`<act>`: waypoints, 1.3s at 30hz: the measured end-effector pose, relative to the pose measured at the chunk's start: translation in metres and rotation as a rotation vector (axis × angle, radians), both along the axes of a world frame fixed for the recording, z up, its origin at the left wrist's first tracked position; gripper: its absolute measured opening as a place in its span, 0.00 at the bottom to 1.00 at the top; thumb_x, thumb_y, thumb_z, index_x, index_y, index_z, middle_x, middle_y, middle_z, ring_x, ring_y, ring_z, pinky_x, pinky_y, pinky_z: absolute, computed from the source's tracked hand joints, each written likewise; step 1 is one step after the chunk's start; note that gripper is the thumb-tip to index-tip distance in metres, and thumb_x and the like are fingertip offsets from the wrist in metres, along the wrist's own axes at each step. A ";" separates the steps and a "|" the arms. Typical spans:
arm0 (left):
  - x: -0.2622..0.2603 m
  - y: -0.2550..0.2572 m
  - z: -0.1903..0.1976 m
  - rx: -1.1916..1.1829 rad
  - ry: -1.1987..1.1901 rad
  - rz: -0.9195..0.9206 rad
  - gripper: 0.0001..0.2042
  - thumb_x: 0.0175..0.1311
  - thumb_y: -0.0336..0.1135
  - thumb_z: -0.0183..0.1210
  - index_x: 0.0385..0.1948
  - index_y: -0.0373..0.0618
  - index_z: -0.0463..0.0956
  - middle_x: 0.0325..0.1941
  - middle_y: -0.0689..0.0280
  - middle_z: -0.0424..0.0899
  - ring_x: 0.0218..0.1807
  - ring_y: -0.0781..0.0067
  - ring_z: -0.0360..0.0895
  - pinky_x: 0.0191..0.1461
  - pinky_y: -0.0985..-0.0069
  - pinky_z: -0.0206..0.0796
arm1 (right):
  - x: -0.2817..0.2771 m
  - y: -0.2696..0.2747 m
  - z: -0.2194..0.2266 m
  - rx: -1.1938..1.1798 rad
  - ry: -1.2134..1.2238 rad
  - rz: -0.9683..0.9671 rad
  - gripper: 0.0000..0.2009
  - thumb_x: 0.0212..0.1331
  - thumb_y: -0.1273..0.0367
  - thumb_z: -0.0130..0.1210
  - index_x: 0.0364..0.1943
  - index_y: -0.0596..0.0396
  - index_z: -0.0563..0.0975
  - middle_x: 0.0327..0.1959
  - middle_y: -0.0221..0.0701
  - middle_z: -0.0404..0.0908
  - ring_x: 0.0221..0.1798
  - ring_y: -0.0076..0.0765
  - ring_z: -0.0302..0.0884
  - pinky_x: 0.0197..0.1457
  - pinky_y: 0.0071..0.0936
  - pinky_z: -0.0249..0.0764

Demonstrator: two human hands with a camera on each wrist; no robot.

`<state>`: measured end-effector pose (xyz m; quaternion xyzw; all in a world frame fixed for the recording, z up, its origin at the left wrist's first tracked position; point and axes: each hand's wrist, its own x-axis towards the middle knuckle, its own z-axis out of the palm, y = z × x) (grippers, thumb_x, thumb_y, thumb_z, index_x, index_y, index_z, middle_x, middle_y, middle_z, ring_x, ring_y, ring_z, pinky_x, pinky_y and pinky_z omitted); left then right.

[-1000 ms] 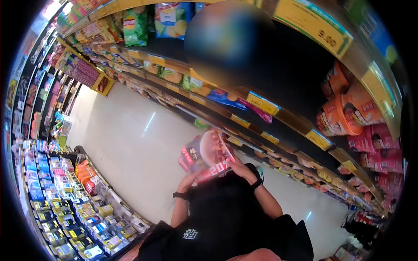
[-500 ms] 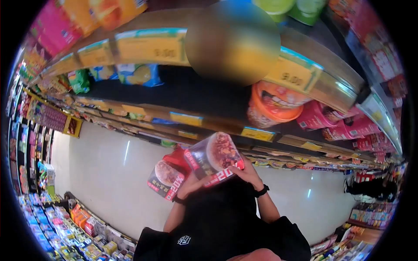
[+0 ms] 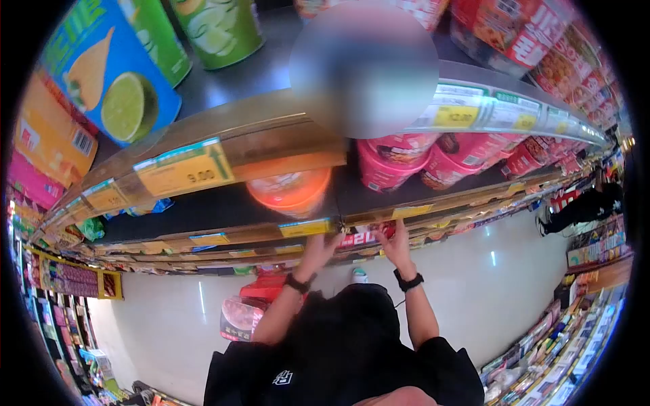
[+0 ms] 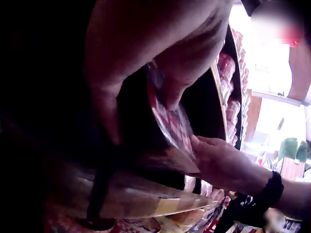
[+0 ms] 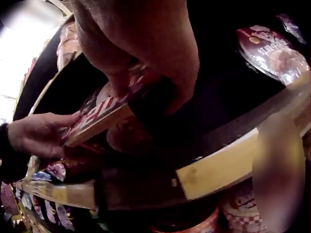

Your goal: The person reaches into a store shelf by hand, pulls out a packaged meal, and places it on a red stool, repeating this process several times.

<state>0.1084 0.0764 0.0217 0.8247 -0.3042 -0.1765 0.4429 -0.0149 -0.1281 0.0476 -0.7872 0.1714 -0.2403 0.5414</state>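
A dark red and white boxed package (image 3: 359,237) is held between both hands at a lower shelf, partly hidden by the shelf edge. The left hand (image 3: 318,254) grips its left end and the right hand (image 3: 397,247) its right end. In the left wrist view, the left hand (image 4: 160,43) has fingers and thumb around the package (image 4: 171,127), with the right hand (image 4: 226,162) at its far end. The right wrist view shows the right hand (image 5: 146,46) pinching the package (image 5: 99,116), opposite the left hand (image 5: 43,135).
Another boxed package (image 3: 238,318) and a red item (image 3: 264,287) lie beside the left forearm. An orange tub (image 3: 291,189) and pink tubs (image 3: 389,162) stand on the shelf above the hands. A wrapped pack (image 5: 272,51) sits deeper on the lower shelf. A person in black (image 3: 586,208) is at the right.
Both hands have carried the package from in front of the torso forward to the lower shelf. The view has swung right along the shelving, and the other package now appears lower, by the left forearm.
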 end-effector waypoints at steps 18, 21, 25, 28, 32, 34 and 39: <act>0.097 -0.061 -0.097 0.243 -0.395 0.081 0.22 0.67 0.48 0.49 0.52 0.38 0.70 0.44 0.48 0.79 0.50 0.56 0.76 0.57 0.63 0.65 | 0.058 -0.069 -0.168 -0.298 0.134 -0.375 0.19 0.55 0.64 0.56 0.52 0.52 0.71 0.48 0.39 0.76 0.54 0.48 0.69 0.63 0.46 0.60; 0.101 -0.064 -0.096 0.267 -0.396 0.095 0.21 0.67 0.48 0.50 0.51 0.38 0.71 0.44 0.48 0.79 0.50 0.56 0.76 0.56 0.63 0.65 | 0.057 -0.065 -0.160 -0.413 0.170 -0.326 0.19 0.55 0.64 0.56 0.51 0.52 0.71 0.48 0.38 0.76 0.55 0.48 0.69 0.63 0.46 0.60; 0.105 -0.068 -0.095 0.281 -0.392 0.107 0.21 0.67 0.47 0.50 0.50 0.38 0.72 0.44 0.48 0.80 0.49 0.56 0.76 0.56 0.63 0.66 | 0.050 -0.061 -0.153 -0.540 0.223 -0.247 0.19 0.55 0.64 0.56 0.51 0.52 0.72 0.49 0.38 0.76 0.55 0.48 0.69 0.64 0.46 0.59; 0.106 -0.069 -0.094 0.295 -0.393 0.122 0.20 0.67 0.47 0.50 0.49 0.39 0.72 0.44 0.49 0.80 0.49 0.56 0.76 0.55 0.63 0.66 | 0.047 -0.061 -0.151 -0.613 0.262 -0.185 0.19 0.55 0.63 0.57 0.51 0.51 0.72 0.49 0.37 0.76 0.56 0.47 0.69 0.64 0.46 0.59; 0.103 -0.071 -0.095 0.303 -0.400 0.132 0.20 0.67 0.47 0.51 0.48 0.39 0.73 0.44 0.49 0.80 0.48 0.56 0.77 0.55 0.63 0.67 | 0.047 -0.063 -0.154 -0.708 0.309 -0.112 0.19 0.55 0.63 0.57 0.51 0.51 0.73 0.50 0.36 0.77 0.57 0.47 0.69 0.64 0.46 0.59; 0.100 -0.072 -0.097 0.304 -0.400 0.140 0.19 0.66 0.46 0.51 0.48 0.39 0.73 0.44 0.49 0.80 0.48 0.56 0.77 0.54 0.63 0.67 | 0.047 -0.063 -0.156 -0.772 0.336 -0.072 0.19 0.55 0.63 0.57 0.51 0.51 0.73 0.50 0.36 0.77 0.57 0.47 0.69 0.64 0.46 0.59; 0.093 -0.074 -0.099 0.302 -0.391 0.161 0.19 0.66 0.46 0.52 0.47 0.39 0.74 0.43 0.50 0.80 0.47 0.56 0.77 0.54 0.64 0.68 | 0.045 -0.060 -0.162 -0.868 0.358 -0.003 0.19 0.55 0.63 0.57 0.51 0.50 0.74 0.51 0.35 0.77 0.58 0.46 0.69 0.65 0.46 0.58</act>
